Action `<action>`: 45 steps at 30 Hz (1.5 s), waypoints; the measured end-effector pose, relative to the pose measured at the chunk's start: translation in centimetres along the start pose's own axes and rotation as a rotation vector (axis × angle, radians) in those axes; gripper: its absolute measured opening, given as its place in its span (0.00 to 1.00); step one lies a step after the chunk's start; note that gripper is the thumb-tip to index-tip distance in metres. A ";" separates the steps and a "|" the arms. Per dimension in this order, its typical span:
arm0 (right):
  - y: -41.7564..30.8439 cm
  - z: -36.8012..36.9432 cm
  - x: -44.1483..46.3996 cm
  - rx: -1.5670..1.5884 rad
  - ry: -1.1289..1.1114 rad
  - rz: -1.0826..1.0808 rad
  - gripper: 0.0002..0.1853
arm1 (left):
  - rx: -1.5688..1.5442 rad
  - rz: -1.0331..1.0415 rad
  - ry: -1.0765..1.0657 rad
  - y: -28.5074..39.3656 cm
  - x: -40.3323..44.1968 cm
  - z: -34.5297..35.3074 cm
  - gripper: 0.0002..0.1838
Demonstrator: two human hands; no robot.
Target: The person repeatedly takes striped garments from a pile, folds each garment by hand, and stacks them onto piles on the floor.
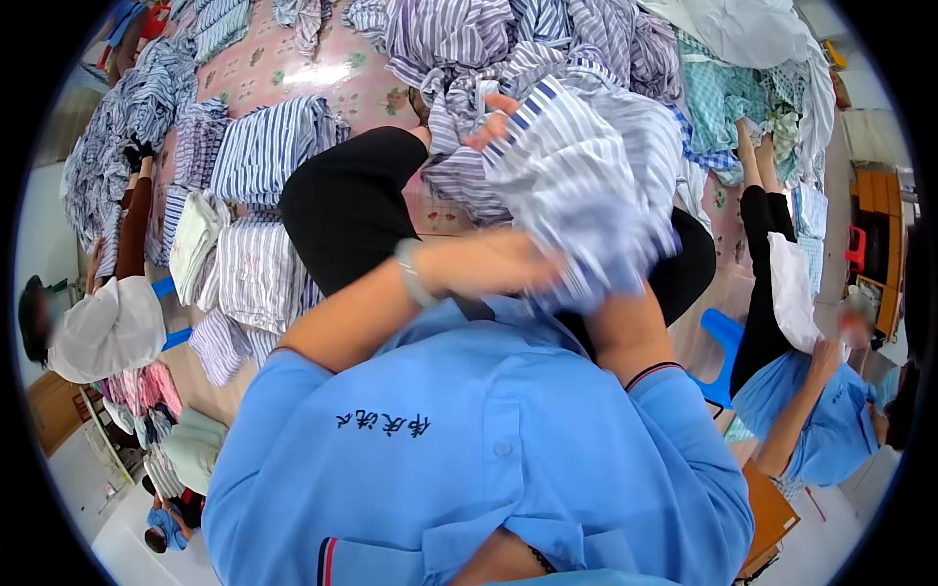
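Note:
A white garment with grey and blue stripes [572, 146] is raised over my lap, its lower part smeared by motion. My right hand [493, 124] shows at the garment's upper left edge, fingers curled against the cloth; most of that forearm is hidden beneath it. My left hand [532, 266], with a bracelet on the wrist, reaches across to the garment's lower folds. Its fingers are too blurred to make out. Beyond the garment lies a heap of loose striped clothes [449, 44].
Folded blue-striped clothes [269, 151] and a folded pale-striped stack [259, 273] lie left of my knee. Co-workers sit to the left [107, 327] and right [816, 410]. Green checked cloth [718, 88] is piled at the upper right. A blue stool [721, 352] stands nearby.

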State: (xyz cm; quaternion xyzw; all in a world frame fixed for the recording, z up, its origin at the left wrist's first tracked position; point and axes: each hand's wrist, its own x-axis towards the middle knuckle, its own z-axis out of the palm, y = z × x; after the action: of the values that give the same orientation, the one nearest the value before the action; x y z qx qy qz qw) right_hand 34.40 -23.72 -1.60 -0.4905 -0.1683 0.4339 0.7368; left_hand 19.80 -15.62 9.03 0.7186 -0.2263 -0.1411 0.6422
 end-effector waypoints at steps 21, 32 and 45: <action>-16.7 2.6 -15.9 -0.148 -0.961 -0.205 0.08 | -0.765 -0.363 0.674 -17.0 1.3 -9.9 0.33; -13.3 7.0 -14.4 -0.131 -0.979 -0.178 0.09 | 0.633 -1.008 -0.148 -10.9 4.1 -10.4 0.24; -11.4 2.7 -9.8 -0.797 0.007 -0.454 0.05 | -0.363 -0.331 0.931 -1.2 1.6 -13.2 0.11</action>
State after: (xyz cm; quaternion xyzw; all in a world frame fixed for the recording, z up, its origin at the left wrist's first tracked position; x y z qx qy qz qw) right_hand 32.48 -31.67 11.29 -0.6878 -0.4227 0.1612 0.5677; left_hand 27.89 -5.00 9.81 0.6086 0.2276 0.0566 0.7580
